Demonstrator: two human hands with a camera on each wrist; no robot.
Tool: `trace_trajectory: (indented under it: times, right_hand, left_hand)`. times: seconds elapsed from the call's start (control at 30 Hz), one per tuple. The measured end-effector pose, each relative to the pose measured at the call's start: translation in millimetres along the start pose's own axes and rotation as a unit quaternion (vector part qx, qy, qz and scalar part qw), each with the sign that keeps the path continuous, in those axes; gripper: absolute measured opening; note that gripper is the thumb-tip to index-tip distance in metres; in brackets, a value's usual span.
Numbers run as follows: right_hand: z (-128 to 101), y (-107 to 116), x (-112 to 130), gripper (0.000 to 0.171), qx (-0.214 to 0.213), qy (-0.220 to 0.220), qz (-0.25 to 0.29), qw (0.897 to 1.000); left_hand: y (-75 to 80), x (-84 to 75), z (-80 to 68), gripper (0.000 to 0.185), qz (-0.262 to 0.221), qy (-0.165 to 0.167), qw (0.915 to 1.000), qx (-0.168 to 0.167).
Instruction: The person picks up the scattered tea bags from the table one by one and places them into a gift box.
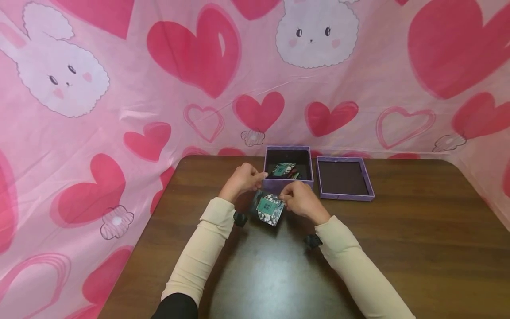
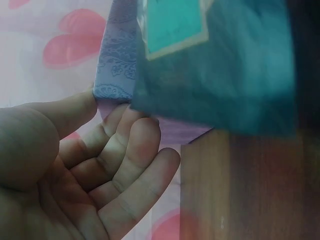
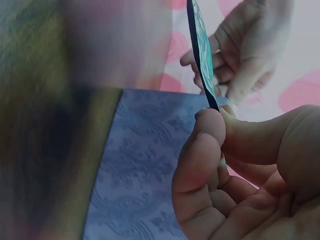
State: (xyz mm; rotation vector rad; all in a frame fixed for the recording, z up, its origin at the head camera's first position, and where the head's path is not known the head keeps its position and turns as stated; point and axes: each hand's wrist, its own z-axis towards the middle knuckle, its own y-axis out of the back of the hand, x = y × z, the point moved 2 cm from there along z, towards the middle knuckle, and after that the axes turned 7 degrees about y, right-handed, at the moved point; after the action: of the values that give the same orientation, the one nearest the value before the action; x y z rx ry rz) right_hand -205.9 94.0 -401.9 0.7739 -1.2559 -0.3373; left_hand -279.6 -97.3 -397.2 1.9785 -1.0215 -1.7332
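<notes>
My right hand (image 1: 300, 199) pinches a thin flat packet (image 1: 274, 218) by its upper right corner, thumb against fingertips. The packet has a green label and a black-and-white pattern; edge-on in the right wrist view, the packet (image 3: 200, 47) shows a black rim. At the front left corner of an open purple box (image 1: 290, 182), my left hand (image 1: 246, 177) has its fingers loosely bent and its fingertips right at the corner. In the left wrist view, the packet (image 2: 220, 95) hangs just beyond those fingers, in front of the box's embossed wall (image 2: 117, 62).
Inside the box lies another green-labelled packet (image 1: 284, 169) with some smaller colourful pieces beside it. The purple lid (image 1: 344, 177) lies hollow side up on the wooden table (image 1: 418, 221), right of the box. Behind the table hangs a pink heart-patterned cloth (image 1: 223, 88).
</notes>
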Motion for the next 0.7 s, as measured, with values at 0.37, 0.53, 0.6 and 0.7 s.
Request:
trace_trajectory:
  times: [0.37, 0.53, 0.6, 0.7]
  right_hand:
    - [-2, 26, 3, 0.014, -0.001, 0.006, 0.008, 1.0]
    - [2, 38, 4, 0.013, -0.007, 0.007, 0.013, 1.0]
    - [4, 43, 2, 0.012, -0.008, 0.003, 0.017, 1.0]
    - [7, 49, 1, 0.012, -0.013, -0.01, 0.029, 0.999]
  left_hand:
    - [0.4, 1.7, 1.2, 0.037, 0.01, 0.008, 0.9999, 0.009]
    - [2.2, 2.0, 0.3, 0.042, 0.042, -0.003, 0.9991, -0.007]
    - [2.0, 1.4, 0.7, 0.043, 0.049, -0.006, 0.9987, -0.012]
    - [1.0, 1.3, 1.6, 0.045, 0.052, -0.008, 0.9985, -0.016]
